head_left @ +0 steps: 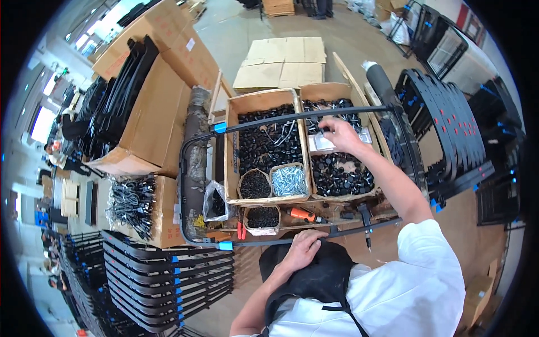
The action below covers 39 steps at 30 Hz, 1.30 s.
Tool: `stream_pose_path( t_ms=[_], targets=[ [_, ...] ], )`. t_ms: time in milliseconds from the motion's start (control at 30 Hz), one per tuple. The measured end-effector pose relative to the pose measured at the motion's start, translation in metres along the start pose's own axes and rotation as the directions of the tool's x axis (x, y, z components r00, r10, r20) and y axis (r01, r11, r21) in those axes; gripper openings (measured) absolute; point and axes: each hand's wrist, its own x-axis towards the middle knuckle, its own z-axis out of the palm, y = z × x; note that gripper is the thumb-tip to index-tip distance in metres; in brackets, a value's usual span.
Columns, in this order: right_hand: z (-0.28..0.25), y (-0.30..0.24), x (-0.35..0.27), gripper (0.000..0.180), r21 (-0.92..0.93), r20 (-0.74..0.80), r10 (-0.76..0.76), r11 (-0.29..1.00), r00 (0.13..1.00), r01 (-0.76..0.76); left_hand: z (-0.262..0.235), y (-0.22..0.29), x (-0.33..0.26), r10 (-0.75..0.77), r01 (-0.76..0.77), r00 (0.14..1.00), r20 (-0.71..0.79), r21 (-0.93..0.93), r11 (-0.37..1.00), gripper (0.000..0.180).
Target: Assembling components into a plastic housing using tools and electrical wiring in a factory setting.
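R hand point(341, 135) over R carton point(323, 91), fingertips drawn tog.; can't tell if a pc is pinched. L hand point(303, 249) loosely curled at near bar, by apron point(331, 264); grip unclear. Blk frame point(264, 122) lies across bench point(332, 208), above cartons of blk-capped pcs point(342, 175), w/ silver screws point(289, 180) + orange tool point(303, 214) inside its outline.

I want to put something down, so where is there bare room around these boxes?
The flat cardboard beyond the parts boxes looks bare, as does the floor between it and the tall carton. It's crowded inside the boxes, under the right hand, and along their near side, with an orange tool and a tub of small black pieces.
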Motion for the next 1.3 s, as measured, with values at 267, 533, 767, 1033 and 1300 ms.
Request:
stream_pose_path(
  t_ms=[267,533,767,1033,1300],
  targets=[
    [0.018,0.000,0.129,0.035,-0.235,0.113,-0.227,0.940,0.967,0.248,0.008,0.002,-0.004,-0.038,0.055,0.993,-0.110,0.158,0.986,0.031],
    [0.031,0.000,0.160,0.037,-0.338,0.315,-0.260,0.868,0.913,0.364,0.001,0.020,0.004,-0.314,0.305,0.949,0.006,0.223,0.926,0.027],
    [0.038,-0.023,0.160,0.029,-0.547,0.326,-0.149,0.776,0.934,0.314,0.005,0.008,-0.004,-0.248,0.248,0.969,-0.003,-0.004,0.969,0.029],
    [0.037,-0.025,0.163,0.041,-0.580,0.219,-0.147,0.775,0.965,0.249,0.000,0.023,0.007,-0.283,0.284,0.959,0.030,-0.036,0.958,0.034],
    [0.029,-0.028,0.173,0.039,-0.584,0.391,-0.050,0.758,0.919,0.290,0.005,0.000,-0.003,-0.287,0.285,0.957,-0.036,-0.056,0.957,0.028]
  ],
)
